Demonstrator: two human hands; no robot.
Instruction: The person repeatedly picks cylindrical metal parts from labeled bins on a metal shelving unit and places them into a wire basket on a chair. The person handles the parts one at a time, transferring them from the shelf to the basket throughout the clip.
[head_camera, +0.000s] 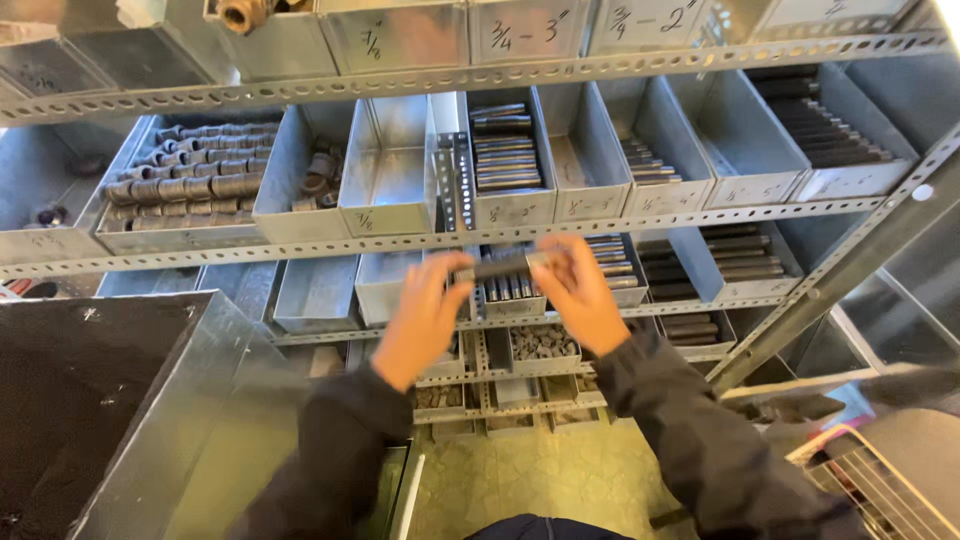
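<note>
Steel pipe piece (503, 267) is what I am holding level, my left hand (423, 318) and right hand (580, 292) pinching its ends before the shelf bins (388, 205)

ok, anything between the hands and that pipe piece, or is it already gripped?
Nothing in the way. The left hand and right hand each hold one end of the short dark pipe piece, level, in front of the metal shelf bins. The fingers partly hide its ends.

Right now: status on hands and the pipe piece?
Left hand and right hand each grip one end of short pipe nipple, held level before metal bins. Nothing in the way.
</note>
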